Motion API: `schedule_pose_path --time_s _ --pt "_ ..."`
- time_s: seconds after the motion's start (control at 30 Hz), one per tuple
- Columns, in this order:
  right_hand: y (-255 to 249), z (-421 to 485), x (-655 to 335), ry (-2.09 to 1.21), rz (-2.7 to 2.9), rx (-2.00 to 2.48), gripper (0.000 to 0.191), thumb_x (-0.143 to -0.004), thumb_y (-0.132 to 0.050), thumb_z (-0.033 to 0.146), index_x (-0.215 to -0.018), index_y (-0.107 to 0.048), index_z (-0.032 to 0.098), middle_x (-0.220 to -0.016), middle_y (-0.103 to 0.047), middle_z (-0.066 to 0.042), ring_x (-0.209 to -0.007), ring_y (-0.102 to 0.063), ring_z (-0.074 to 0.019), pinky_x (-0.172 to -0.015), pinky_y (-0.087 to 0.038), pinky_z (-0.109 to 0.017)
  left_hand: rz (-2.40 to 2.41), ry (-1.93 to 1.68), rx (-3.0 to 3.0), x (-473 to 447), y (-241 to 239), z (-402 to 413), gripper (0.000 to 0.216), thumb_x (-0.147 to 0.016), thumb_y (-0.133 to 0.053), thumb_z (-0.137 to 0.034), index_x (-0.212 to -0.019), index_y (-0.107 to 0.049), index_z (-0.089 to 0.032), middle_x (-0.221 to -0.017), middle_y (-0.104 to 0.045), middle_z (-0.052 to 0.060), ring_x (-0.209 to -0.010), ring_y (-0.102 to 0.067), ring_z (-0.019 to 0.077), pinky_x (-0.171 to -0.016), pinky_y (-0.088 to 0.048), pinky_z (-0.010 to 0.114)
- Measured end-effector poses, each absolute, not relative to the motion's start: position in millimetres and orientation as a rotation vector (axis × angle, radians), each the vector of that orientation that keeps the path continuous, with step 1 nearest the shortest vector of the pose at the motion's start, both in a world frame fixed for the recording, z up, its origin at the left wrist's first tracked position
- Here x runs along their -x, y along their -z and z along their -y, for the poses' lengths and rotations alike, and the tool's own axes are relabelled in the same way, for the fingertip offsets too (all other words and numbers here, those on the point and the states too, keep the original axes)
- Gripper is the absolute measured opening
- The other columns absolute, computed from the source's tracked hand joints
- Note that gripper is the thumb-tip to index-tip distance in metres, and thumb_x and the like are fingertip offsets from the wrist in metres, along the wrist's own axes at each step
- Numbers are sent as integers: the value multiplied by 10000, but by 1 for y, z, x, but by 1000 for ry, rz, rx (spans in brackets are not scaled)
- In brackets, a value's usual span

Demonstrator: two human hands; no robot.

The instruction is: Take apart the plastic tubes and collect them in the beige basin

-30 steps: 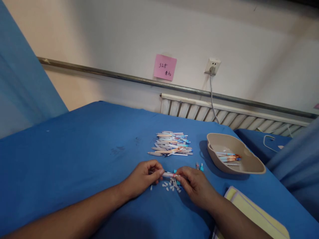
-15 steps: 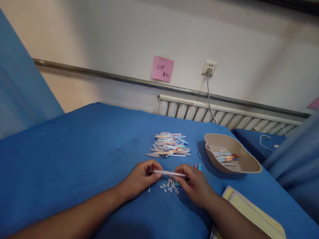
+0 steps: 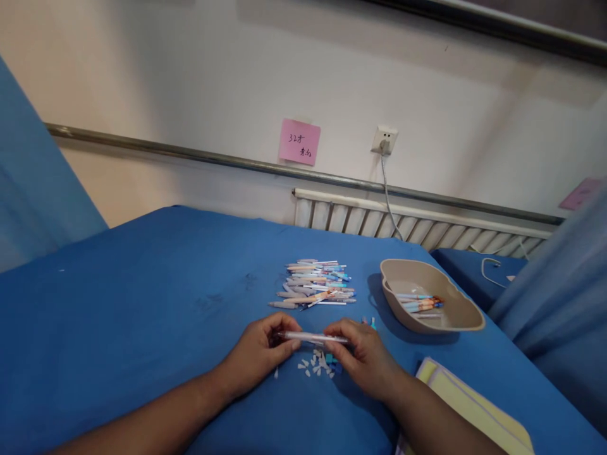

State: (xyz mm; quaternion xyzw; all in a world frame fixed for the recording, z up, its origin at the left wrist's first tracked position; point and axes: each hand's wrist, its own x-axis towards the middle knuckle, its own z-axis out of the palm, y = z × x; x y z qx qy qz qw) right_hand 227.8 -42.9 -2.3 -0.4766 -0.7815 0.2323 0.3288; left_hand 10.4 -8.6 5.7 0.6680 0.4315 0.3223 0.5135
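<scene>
- The left hand (image 3: pixel 258 351), at nine o'clock, is clamped on the near end of a slim glossy pale-pink pen (image 3: pixel 310 337), thumb in front and fingers curled behind.
- The right hand (image 3: pixel 365 354), at three o'clock, pinches the pen's other end between thumb and fingers; the hands stay apart, with the pen lying almost level across the gap.
- Six o'clock from the pen: a scatter of small white cone-shaped pieces (image 3: pixel 317 365) on the blue cloth-covered table (image 3: pixel 142 303). One lone white cone (image 3: pixel 276 373) lies between seven and eight o'clock, near the left hand.
- Between four and five o'clock: small teal and blue pieces (image 3: pixel 334 361), beside the right fingertips and partly hidden.
- Twelve o'clock: a loose pile of grey, orange, white and blue pens (image 3: pixel 315 284), lying mostly crosswise.
- Between two and three o'clock: a beige wavy-rimmed basin (image 3: pixel 462 316), with blue-and-orange pens (image 3: pixel 422 306) inside.
- Four o'clock: a folded yellow cloth with a pale purple edge (image 3: pixel 474 411), partly behind the right forearm.
- Twelve o'clock, up on the wall: a square pink paper note (image 3: pixel 300 142) with handwriting.
</scene>
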Motion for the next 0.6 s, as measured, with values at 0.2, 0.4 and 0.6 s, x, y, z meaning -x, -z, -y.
schedule_pose_path --time_s 0.2,0.4,0.6 --pt "-3 48 -224 -492 2301 1233 191 -886 -475 265 -1040 -586 249 -875 -649 -21 -807 -588 -161 -712 -410 -251 -1019 -643 -1840 -12 -13 17 104 -733 -598 -255 -799 -606 -175 -712 -604 -16 -678 -540 139 -649 -434 226" --pt "-5 44 -223 -313 2353 1271 194 -894 -444 214 -1051 -556 234 -920 -654 -36 -855 -579 -188 -742 -394 -287 -987 -667 -1869 -12 -13 14 286 -750 -590 -278 -1027 -569 -211 -869 -633 7 -792 -572 171 -748 -446 252" --pt "-6 37 -240 -273 2070 1286 158 -875 -447 186 -1008 -532 203 -908 -638 -39 -815 -565 -173 -728 -397 -274 -1013 -685 -1726 -11 -3 4 226 -783 -560 -371 -930 -584 -201 -731 -612 -12 -671 -549 144 -647 -433 236"
